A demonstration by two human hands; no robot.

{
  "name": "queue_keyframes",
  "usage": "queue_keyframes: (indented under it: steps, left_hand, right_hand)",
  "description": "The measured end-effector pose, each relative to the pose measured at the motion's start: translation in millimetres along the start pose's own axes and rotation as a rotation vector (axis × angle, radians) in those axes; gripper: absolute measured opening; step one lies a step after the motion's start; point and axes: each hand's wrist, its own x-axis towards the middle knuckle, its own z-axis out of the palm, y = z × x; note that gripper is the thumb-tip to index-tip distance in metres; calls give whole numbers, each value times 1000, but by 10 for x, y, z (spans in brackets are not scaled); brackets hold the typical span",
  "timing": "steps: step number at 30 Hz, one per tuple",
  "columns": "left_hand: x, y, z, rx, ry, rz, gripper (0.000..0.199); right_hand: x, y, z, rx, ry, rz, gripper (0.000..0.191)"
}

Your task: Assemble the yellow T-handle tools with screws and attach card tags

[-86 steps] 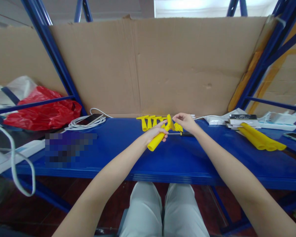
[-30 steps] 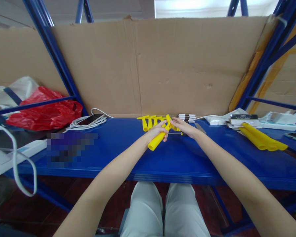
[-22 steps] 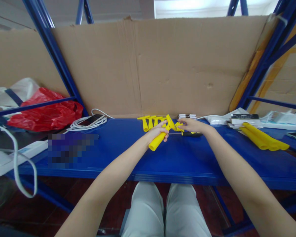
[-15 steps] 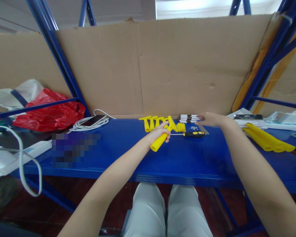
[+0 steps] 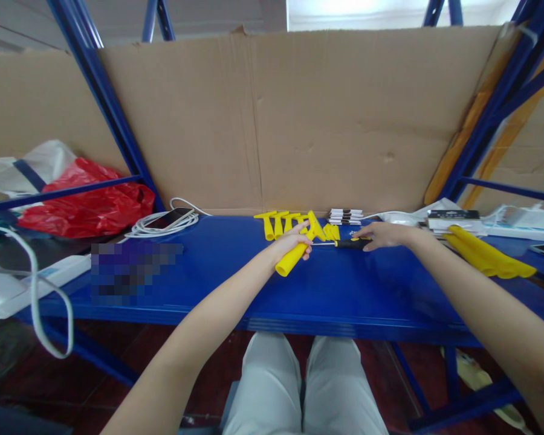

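My left hand [image 5: 294, 241] is closed around a yellow T-shaped plastic tool handle [image 5: 290, 261], its round open end toward me and its flared head [image 5: 316, 227] pointing away. My right hand [image 5: 383, 234] has its fingers and thumb on the black-and-yellow grip of a screwdriver [image 5: 350, 243], which lies on the blue tabletop with its shaft pointing left. Several similar yellow T-shaped handles [image 5: 278, 225] lie in a row behind my left hand. Small yellow pieces [image 5: 331, 232] sit beside the held head. Just behind them is a stack of white packets with dark bands [image 5: 346, 216].
Yellow tubes [image 5: 489, 257] lie at the right by a power strip [image 5: 521, 231]. On the left are a coiled white cable [image 5: 140, 231], a phone [image 5: 174, 217], a red plastic bag [image 5: 88, 202] and another power strip [image 5: 58, 278]. A cardboard panel [image 5: 344, 121] stands behind the blue table [image 5: 254, 305].
My right hand has moved from beside the white packets toward me and down onto the screwdriver's grip. The left hand keeps its hold on the yellow handle, nearly still.
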Motion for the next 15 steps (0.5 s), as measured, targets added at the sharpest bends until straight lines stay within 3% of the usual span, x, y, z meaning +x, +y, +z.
queue_keyframes:
  steps: [11, 15]
  left_hand:
    - [5, -1, -16, 23, -29, -6, 87]
    - [9, 7, -11, 38, -27, -9, 87]
  right_hand:
    - [20, 99, 376, 100, 280, -17, 47]
    - [-26, 113, 432, 148, 311, 4, 49]
